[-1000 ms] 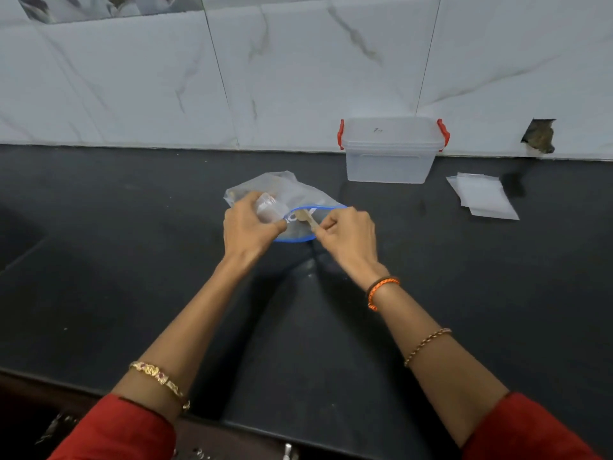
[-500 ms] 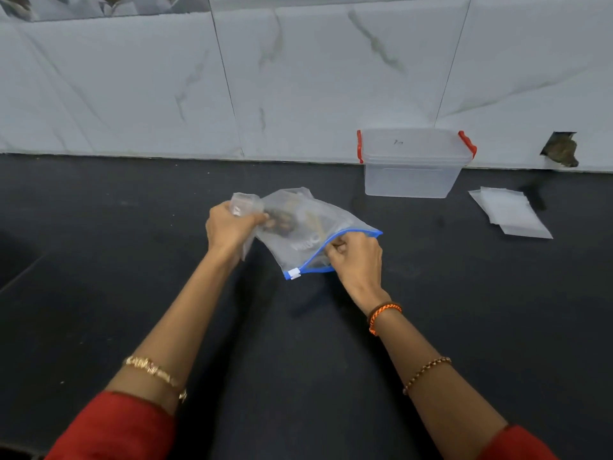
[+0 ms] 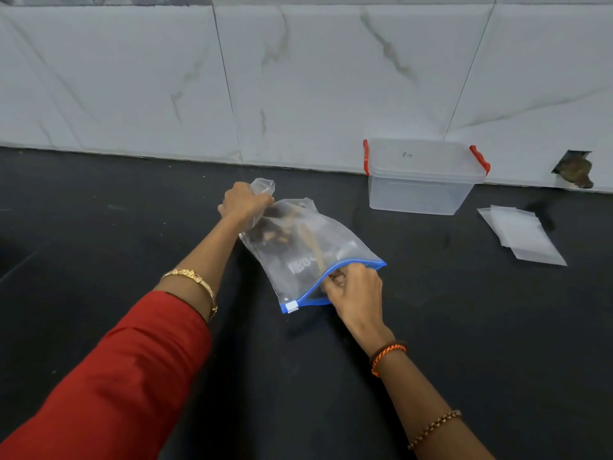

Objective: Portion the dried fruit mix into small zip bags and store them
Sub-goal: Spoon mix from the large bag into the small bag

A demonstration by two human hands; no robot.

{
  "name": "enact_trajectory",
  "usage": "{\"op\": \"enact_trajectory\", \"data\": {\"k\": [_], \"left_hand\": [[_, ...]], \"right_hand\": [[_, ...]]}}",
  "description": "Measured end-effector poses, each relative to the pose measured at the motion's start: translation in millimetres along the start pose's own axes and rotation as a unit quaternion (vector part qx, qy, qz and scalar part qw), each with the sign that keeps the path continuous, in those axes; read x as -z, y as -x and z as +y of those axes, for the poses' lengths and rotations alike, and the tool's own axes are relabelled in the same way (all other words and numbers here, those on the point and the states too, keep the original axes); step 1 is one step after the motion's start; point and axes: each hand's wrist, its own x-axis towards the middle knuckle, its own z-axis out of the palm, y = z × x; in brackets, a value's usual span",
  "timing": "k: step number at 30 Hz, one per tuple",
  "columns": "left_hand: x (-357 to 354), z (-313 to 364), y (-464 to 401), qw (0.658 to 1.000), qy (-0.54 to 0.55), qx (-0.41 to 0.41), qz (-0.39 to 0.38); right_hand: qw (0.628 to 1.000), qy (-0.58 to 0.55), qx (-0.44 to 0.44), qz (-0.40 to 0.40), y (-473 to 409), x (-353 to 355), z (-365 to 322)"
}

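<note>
Black counter (image 3: 99, 210) running up to a white marble-tile wall (image 3: 298, 78) along its back edge. Dark grout lines between tiles. Jagged hole in wall (image 3: 574, 168) at the far right, just above the counter's back edge, brownish inside.

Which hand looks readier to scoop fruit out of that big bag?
The right hand, probably: it already grips the wooden spoon inside the big zip bag's mouth. The left hand holds a small bag.
</note>
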Motion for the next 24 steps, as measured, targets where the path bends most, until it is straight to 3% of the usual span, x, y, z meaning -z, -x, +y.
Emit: {"op": "enact_trajectory", "data": {"k": [3,7,11,14,17,24], "left_hand": [[-0.9,8.5,-6.7,0.999,-0.021,-0.024,-0.033],[-8.1,12.4,-7.2,0.998,-0.053,-0.04,0.008],[-7.9,16.6,2.0,0.997,0.02,-0.056,0.056],[7.5,27.4,8.2,0.985,0.088,-0.112,0.096],[15.0,33.5,5.7,0.978,0.066,-0.164,0.108],[3.2,28.9,9.8,0.989,-0.009,-0.119,0.092]], "right_hand": [[1.0,0.014,0.003,-0.009,0.1,-1.5,1.2],[1.0,-0.001,-0.01,-0.015,-1.1,-3.4,3.0],[1.0,-0.015,-0.01,-0.008,0.3,-0.6,2.1],[1.0,-0.027,-0.009,-0.004,3.2,1.5,5.4],[0.999,-0.047,-0.01,0.019,5.4,0.5,8.8],[0.997,-0.075,0.005,0.028,4.6,1.6,7.3]]}}
